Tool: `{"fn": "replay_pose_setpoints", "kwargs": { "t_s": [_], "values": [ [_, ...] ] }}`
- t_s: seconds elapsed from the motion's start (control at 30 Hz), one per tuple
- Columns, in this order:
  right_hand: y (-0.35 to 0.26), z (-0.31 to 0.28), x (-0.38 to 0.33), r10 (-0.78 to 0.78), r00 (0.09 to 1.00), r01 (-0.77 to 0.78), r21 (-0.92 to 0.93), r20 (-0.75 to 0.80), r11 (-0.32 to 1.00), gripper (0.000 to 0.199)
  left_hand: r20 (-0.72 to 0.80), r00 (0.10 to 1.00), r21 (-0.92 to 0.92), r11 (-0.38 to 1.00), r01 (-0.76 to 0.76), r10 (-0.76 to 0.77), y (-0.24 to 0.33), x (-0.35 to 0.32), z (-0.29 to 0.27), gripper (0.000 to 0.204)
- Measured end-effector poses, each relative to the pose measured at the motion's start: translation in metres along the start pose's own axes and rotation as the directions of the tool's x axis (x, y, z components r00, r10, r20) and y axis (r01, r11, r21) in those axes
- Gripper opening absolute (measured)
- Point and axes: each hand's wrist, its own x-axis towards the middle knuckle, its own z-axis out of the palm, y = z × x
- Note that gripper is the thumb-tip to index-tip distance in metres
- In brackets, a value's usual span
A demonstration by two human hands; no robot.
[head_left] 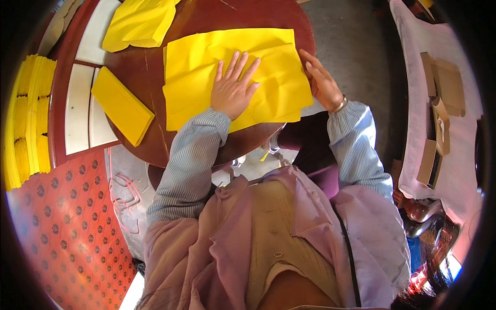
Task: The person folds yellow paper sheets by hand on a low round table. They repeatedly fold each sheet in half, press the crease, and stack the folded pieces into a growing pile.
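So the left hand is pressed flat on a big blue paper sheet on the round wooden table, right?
Not quite: the head view shows the left hand pressed flat on a big yellow paper sheet, not blue, on the round dark wooden table.

The large yellow sheet point(235, 77) looks like thin matt paper, creased in several places. The round table point(150, 77) is dark red-brown wood with a smooth, slightly glossy finish. The folded yellow piece point(122, 105) near its left edge is smooth matt paper.
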Motion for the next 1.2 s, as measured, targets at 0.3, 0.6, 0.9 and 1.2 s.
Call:
{"fn": "replay_pose_setpoints", "kwargs": {
  "t_s": [0.3, 0.6, 0.9, 1.2],
  "values": [
    [0.025, -0.012, -0.027, -0.498, 0.820, 0.570, -0.489, 0.283, 0.661, 0.063, 0.036, 0.999, 0.032, 0.999, -0.004, 0.003, 0.003, -0.003, -0.006, 0.061],
    [-0.007, -0.017, 0.005, -0.360, 0.577, 0.689, -0.674, 0.733, -0.267, 0.050, 0.040, 0.999, 0.101, 0.995, -0.021, 0.017, 0.008, -0.004, -0.009, 0.062],
    [-0.009, -0.017, 0.015, -0.029, 0.672, 0.723, -0.663, 0.740, -0.194, 0.046, 0.287, 0.949, 0.003, 0.991, -0.136, 0.130, -0.042, -0.062, -0.062, 0.062],
    [-0.021, -0.009, 0.014, 0.008, 0.760, 0.647, -0.757, 0.650, 0.096, 0.037, 0.343, 0.936, -0.467, 0.878, 0.101, 0.075, -0.107, -0.139, -0.129, 0.070]
  ]
}}
